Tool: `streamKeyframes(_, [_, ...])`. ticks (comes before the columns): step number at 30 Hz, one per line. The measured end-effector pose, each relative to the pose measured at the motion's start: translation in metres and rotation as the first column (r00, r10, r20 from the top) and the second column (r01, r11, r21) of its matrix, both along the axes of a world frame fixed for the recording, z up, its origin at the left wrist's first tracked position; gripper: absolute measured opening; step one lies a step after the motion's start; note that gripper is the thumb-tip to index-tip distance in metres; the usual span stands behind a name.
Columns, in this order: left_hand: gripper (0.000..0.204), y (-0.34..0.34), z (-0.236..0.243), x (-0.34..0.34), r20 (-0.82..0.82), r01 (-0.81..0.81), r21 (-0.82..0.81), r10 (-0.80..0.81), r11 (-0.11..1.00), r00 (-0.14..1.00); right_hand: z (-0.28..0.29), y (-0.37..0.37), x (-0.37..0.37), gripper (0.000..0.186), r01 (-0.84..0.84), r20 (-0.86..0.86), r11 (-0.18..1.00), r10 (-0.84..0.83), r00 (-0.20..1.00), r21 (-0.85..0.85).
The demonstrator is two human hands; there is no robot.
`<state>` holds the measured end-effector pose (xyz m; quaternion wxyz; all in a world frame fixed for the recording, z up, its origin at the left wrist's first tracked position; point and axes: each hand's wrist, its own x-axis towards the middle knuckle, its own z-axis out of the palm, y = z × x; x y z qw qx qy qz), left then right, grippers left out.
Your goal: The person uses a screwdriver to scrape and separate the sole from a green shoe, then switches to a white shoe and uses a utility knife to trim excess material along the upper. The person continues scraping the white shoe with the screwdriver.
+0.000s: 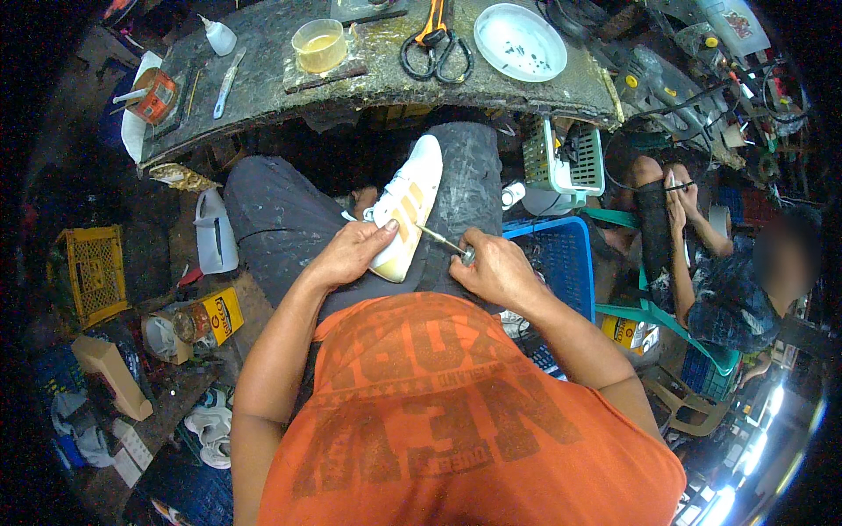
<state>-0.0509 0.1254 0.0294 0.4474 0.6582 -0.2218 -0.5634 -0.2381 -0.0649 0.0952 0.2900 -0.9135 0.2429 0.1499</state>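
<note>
A white sneaker (412, 197) with tan side stripes rests on my lap, its toe pointing away from me. My left hand (353, 252) grips it near the heel, with the thumb on its upper. In my right hand (498, 270) is a thin awl-like tool (443, 238) with a narrow pale shaft. The shaft's tip meets the sneaker's side, near the stripes and sole edge. Fingers cover most of the tool's handle, so its exact kind is unclear.
On the bench (254, 92) ahead are scissors (436, 57), a white bowl (520, 42), a yellowish tub (319, 46) and a red can (156, 95). A blue crate (574, 254) stands by my right leg. Another person (732, 280) sits at right.
</note>
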Motion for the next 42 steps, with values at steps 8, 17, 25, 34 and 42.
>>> streamKeyframes(8, [0.061, 0.001, -0.010, 0.002, 0.045, 0.039, 0.035, -0.041, 0.999, 0.998, -0.002, -0.003, -0.004, 0.033, -0.066, 0.044, 0.998, 0.066, 0.997, -0.016])
streamKeyframes(17, [0.061, 0.002, -0.011, 0.004, 0.007, 0.042, 0.022, -0.042, 0.999, 0.999, -0.005, -0.008, 0.001, 0.037, 0.050, -0.002, 0.998, -0.050, 0.999, 0.046])
streamKeyframes(25, [0.058, 0.002, -0.007, 0.004, -0.066, 0.023, -0.018, -0.024, 1.000, 0.998, -0.005, -0.005, -0.001, 0.035, -0.067, 0.016, 0.997, 0.068, 0.998, -0.031])
streamKeyframes(34, [0.059, 0.001, -0.016, 0.000, -0.055, -0.015, -0.038, 0.013, 0.999, 0.998, -0.003, -0.006, 0.001, 0.033, 0.008, 0.004, 1.000, -0.008, 1.000, 0.029])
streamKeyframes(42, [0.059, 0.001, -0.007, 0.002, -0.013, 0.018, -0.023, -0.019, 1.000, 1.000, -0.001, -0.005, 0.000, 0.034, -0.049, -0.008, 0.999, 0.049, 0.999, -0.008])
